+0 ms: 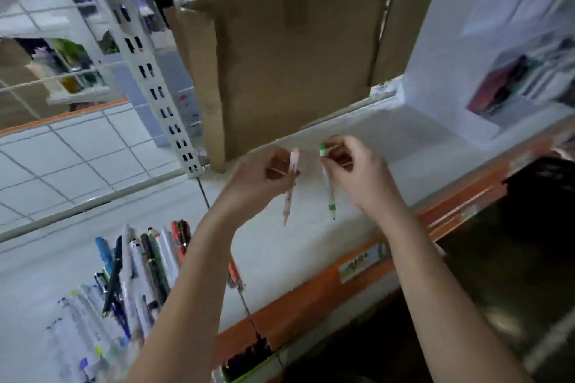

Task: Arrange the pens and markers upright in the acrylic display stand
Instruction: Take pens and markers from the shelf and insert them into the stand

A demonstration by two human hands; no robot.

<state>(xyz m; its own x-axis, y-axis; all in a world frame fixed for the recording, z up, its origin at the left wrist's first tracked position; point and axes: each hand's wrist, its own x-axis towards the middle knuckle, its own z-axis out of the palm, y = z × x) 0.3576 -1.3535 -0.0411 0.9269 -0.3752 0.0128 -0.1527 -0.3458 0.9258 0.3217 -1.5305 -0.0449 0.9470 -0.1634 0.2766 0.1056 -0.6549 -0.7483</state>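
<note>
Mid-frame, over the white shelf (311,246): left hand (258,177) pinching a pink pen (291,190), right hand (357,171) pinching a green pen (330,196), tips down. Loose pens (137,274) heaped lower left. Cardboard box (289,65) behind.

Pink pen (291,186), green/white pen (328,186), orange shelf edge (311,311).
</note>
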